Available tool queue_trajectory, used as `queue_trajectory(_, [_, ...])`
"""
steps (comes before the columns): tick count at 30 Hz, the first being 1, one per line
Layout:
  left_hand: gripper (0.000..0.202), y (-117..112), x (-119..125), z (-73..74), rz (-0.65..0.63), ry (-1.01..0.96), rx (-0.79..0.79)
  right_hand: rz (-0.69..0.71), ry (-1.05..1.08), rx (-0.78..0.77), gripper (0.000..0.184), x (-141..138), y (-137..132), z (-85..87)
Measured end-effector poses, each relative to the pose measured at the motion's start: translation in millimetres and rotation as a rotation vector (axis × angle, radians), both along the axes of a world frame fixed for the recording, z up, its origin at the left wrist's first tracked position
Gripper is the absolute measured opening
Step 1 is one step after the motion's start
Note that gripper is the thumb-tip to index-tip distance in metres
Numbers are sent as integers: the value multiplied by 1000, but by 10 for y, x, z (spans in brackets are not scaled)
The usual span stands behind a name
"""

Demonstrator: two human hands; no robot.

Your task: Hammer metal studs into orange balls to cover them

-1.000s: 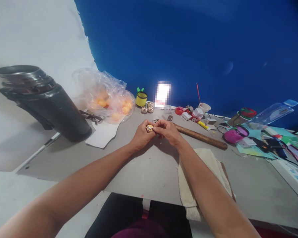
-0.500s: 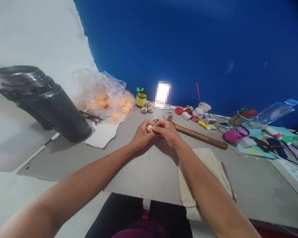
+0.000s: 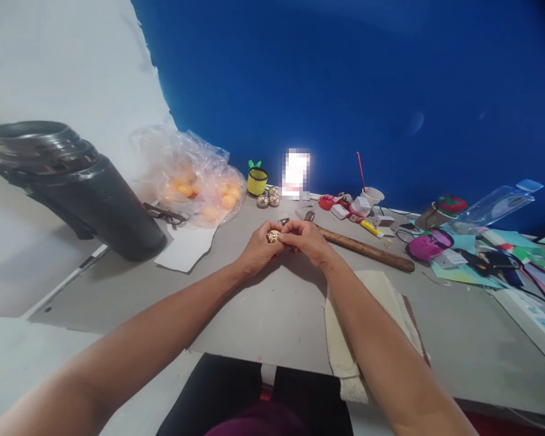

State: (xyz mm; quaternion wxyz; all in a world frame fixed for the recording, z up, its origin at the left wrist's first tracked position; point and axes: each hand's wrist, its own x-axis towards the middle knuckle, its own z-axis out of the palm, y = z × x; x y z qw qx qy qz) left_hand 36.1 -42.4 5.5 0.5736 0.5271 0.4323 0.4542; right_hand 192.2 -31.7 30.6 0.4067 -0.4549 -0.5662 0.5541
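Over the middle of the table, my left hand (image 3: 257,245) is closed around a small gold ball (image 3: 273,235) with dark spots. My right hand (image 3: 306,239) meets it from the right, thumb and forefinger pinched together at the ball's right edge; whatever may be between those fingertips is too small to tell. Just beyond the hands lies a small metallic piece (image 3: 284,222). To their right, a hammer (image 3: 367,247) with a wooden handle rests on the table. Several similar shiny balls (image 3: 267,198) sit farther back, beside a yellow cup (image 3: 257,181).
A large dark flask (image 3: 86,194) stands at left, near a plastic bag (image 3: 195,181) of orange things and a white paper (image 3: 186,248). A folded cloth (image 3: 376,303) lies under my right forearm. Farther right are a yellow tube (image 3: 371,228), a pink pouch (image 3: 429,244) and a power strip (image 3: 533,321).
The gold ball has turned slightly between my fingers, showing a different patch of its pattern. Both hands stay in nearly the same place; the view has shifted a little.
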Motion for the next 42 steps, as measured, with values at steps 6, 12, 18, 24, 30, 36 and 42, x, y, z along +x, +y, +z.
queue_trajectory(6, [29, -15, -47, 22, 39, 184, 162, -39, 3, -81, 28, -41, -16, 16])
queue_trajectory(12, [33, -34, -29, 56, 28, 175, 155, -61, 25, -120, 28, -42, 1, -4])
queue_trajectory(18, [42, 2, -9, 29, -108, -99, -65, -192, 100, -42, 33, -47, 57, -61])
queue_trajectory(24, [28, 73, -7, 23, -106, -273, -208, -387, 75, 28, 34, 35, 157, -100])
queue_trajectory(30, [19, 90, -34, 48, -28, -236, -171, -491, -100, 224, 31, 166, 256, -166])
queue_trajectory(36, [13, 89, -76, 58, -16, -186, -125, -582, -586, 342, 16, 346, 304, -202])
queue_trajectory(42, [9, 90, -71, 47, -19, -134, -73, -477, -1039, 179, 19, 387, 241, -125])
